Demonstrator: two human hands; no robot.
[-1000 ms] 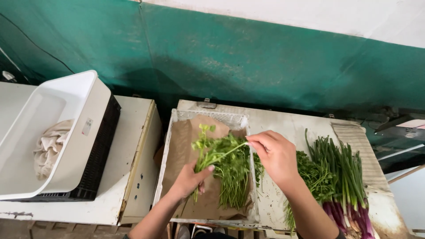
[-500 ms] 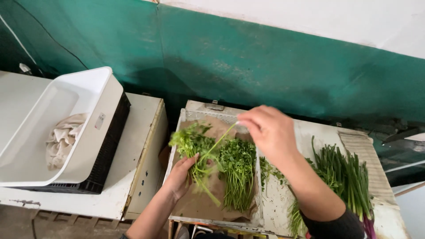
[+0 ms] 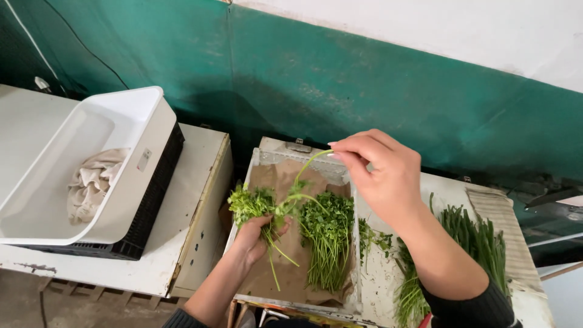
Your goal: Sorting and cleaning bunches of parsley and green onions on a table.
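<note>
a white tub (image 3: 130,176) with a crumpled cloth (image 3: 91,182) sits far left. the left hand (image 3: 261,234) is closed on a small bunch of herbs (image 3: 252,203) over the paper-lined tray (image 3: 291,279); sorted herbs (image 3: 328,237) already lie there. the right hand (image 3: 379,176) pinches one long stem (image 3: 310,161) (lifted higher than half a second ago). more greens (image 3: 473,243) wait unsorted on the surface (image 3: 382,285), so roughly midway.
</note>
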